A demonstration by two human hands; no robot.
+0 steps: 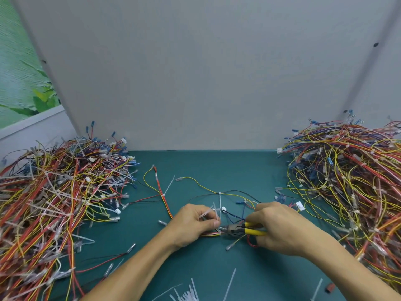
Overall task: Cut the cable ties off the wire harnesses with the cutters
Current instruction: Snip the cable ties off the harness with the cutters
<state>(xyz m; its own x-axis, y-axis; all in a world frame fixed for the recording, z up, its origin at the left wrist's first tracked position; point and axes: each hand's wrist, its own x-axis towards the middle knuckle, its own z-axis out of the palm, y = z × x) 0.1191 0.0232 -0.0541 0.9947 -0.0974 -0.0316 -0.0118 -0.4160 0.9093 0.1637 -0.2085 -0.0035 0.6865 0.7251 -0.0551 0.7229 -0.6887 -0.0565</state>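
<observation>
Low centre of the green mat (pixel 206 166), toward 6 o'clock of the view — both hands meet over one wire harness (pixel 209 235). Left hand (pixel 195 222): fingers curled, thumb and forefinger pinching the harness's red and yellow strands, white tie tails poking up between the fingers. Right hand (pixel 280 227): wrapped round the yellow handles of the cutters (pixel 243 229), handles a little apart. The cutter nose points to 9 o'clock and touches the harness just beside the left thumb; whether the blades bite a tie cannot be told. One white cable tie (pixel 220 200) stands upright on the same harness at 12 o'clock from the hands, where thin yellow and black leads fan out over the mat. At 9 o'clock lies a broad heap of harnesses (pixel 54 192), red, yellow and blue, bristling with white ties; at 3 o'clock a second heap (pixel 347 181), taller, runs off the edge. Loose white ties (pixel 186 294) are scattered at 6 o'clock near the forearms. Behind the mat a plain grey panel (pixel 195 72) closes the bench, with a green leaf print (pixel 19 83) showing at 10 o'clock.
</observation>
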